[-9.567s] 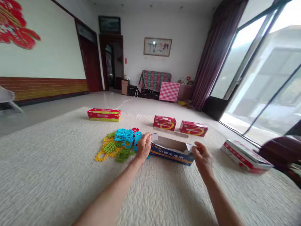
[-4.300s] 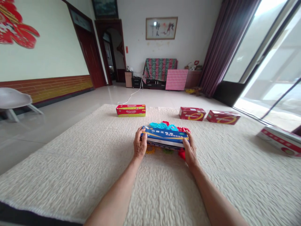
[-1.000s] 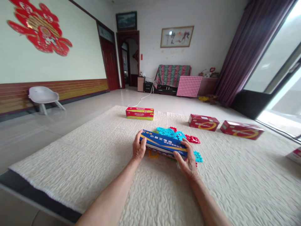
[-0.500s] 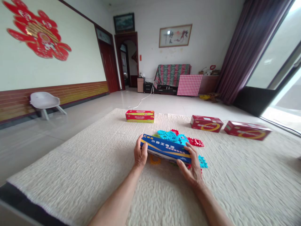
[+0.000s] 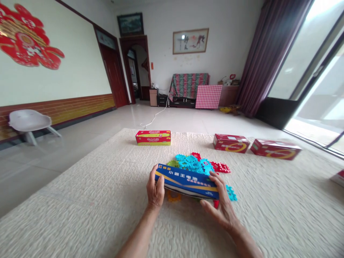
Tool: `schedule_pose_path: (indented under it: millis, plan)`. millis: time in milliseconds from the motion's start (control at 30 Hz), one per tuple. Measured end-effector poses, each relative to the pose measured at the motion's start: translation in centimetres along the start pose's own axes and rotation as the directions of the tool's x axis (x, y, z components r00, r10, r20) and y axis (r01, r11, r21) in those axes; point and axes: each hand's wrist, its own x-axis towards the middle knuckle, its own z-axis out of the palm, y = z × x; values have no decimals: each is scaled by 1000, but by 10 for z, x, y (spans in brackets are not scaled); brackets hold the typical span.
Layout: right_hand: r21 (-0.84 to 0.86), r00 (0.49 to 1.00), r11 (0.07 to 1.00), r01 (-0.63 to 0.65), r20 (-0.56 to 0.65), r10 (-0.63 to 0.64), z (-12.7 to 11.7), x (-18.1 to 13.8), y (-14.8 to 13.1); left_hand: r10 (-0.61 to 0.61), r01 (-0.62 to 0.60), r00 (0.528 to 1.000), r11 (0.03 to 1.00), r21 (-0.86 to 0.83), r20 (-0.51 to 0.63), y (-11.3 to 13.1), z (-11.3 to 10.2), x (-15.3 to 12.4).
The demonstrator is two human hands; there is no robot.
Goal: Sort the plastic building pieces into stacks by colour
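The left hand (image 5: pixel 155 192) firmly clasps one end of the blue rectangular cardboard box (image 5: pixel 185 181) over multicoloured toothed plastic pieces (image 5: pixel 197 165), the half-open right hand (image 5: pixel 225 209) touching its other end, thumb spread.

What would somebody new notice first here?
Probably the blue box, near the middle, with the left hand and right hand at its ends. Bright plastic pieces lie behind and beside it on the pale rug. A big red decoration on the left wall might catch the eye too.
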Motion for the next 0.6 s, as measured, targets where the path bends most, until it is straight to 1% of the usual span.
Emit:
schedule_pose_path:
  millis: [67,133,200,300,367,400,467,533,600]
  plan:
    - [6,1000,1000,6,-12,-6,0,1,-5,-11,11,1000,1000,-4,5,4,-2,1]
    - [30,999,999,-15,-51,16,-4,7,-10,5,-5,999,1000,-10,39,12,-6,2]
    - [85,992,995,-56,-105,65,-15,20,-13,52,-47,992,998,-46,115,22,-9,5]
    - [207,974,974,-93,-184,132,-38,52,-7,155,-118,955,980,-158,251,39,-3,22]
    - [289,961,950,-116,-209,181,-49,76,8,193,-137,932,971,-196,306,47,10,45]
    - [317,956,938,-138,-206,210,-52,88,18,188,-134,930,973,-187,315,50,20,59]
    - [333,945,926,-178,-203,255,-49,110,46,121,-90,930,990,-105,347,49,44,90]
    - [280,933,938,-204,-235,273,-38,128,80,63,-71,933,997,10,354,42,70,120]
    - [165,917,961,-221,-301,263,-23,143,114,44,-79,934,993,86,353,26,95,142]
